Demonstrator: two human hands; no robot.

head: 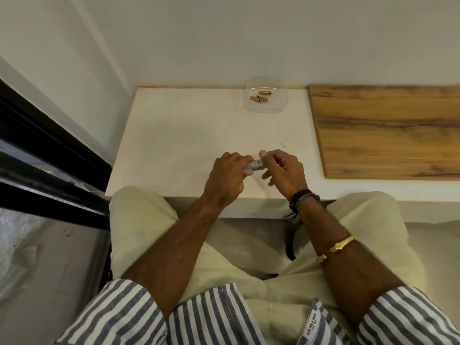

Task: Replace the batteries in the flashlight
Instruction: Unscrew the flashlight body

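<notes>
Our left hand (227, 175) is gripping the flashlight (251, 165) crosswise, while our right hand (282, 170) is pinching its near end.

White walls (224, 33); white table (174, 135); wood-grain board (388, 130); black-framed window (44, 135)

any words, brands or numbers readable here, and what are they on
"U.S. POLO ASSN" (last letter unclear): on the white tag of the striped shirt.
Smaller red line under it on the tag: too blurred to read.
Batteries in the clear tray, and the flashlight: no legible print.
</notes>
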